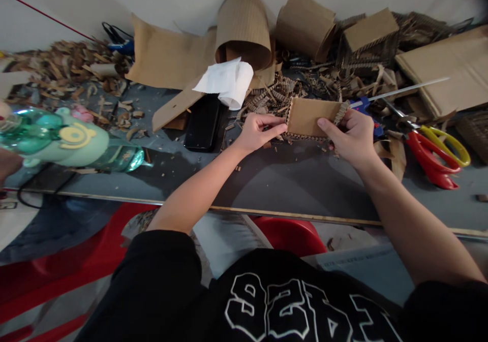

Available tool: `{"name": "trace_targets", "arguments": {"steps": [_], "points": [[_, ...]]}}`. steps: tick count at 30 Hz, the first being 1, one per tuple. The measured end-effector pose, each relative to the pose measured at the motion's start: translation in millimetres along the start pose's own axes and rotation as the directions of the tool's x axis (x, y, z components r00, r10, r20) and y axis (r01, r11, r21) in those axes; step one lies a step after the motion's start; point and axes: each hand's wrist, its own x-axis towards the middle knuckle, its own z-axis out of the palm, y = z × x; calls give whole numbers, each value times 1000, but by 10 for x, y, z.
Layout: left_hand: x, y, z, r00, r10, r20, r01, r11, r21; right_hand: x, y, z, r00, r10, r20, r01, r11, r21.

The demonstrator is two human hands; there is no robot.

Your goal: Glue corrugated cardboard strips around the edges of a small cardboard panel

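Note:
A small rectangular cardboard piece (307, 116) with corrugated strips along its edges is held up over the grey table between my two hands. My left hand (263, 130) pinches its left edge with thumb and fingertips. On the other end, my right hand (353, 131) has its thumb flat on the face and its fingers behind the corrugated right edge. Just beyond my right hand lies a blue glue gun (360, 105) with a long pale glue stick, partly hidden by the hand. Scissors with red and yellow handles (434, 154) rest further right.
Left of my hands are a black phone (202, 123), crumpled white tissue (229, 80) and a green bottle (125, 154) in a mint sleeve. Cardboard rolls (244, 27), scraps (64, 62) and a flat sheet (453, 67) line the wall. The table's front edge (267, 211) runs below my forearms.

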Motion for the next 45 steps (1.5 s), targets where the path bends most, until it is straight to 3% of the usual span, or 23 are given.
{"name": "trace_targets", "arguments": {"steps": [4,9,15,23,36,45], "points": [[21,-38,-4,999,-9,-37,4,991,-132,-20,5,3,999,-7,45,7,1000,0],[47,-50,14,993,-19,-115,-6,976,-216,-22,-15,8,988,-116,100,110,992,56],[40,-41,19,990,-54,-126,25,976,-218,-8,57,6,982,-164,88,167,985,-30],[30,7,14,992,-2,-127,-20,985,-170,-29,52,10,981,-177,74,181,982,-51],[51,-35,12,987,-117,-111,78,949,-304,-61,-52,-14,976,-200,86,208,972,-104],[43,-55,21,986,-94,-138,50,955,-293,-65,-43,-17,976,-196,91,206,972,-114]]}}
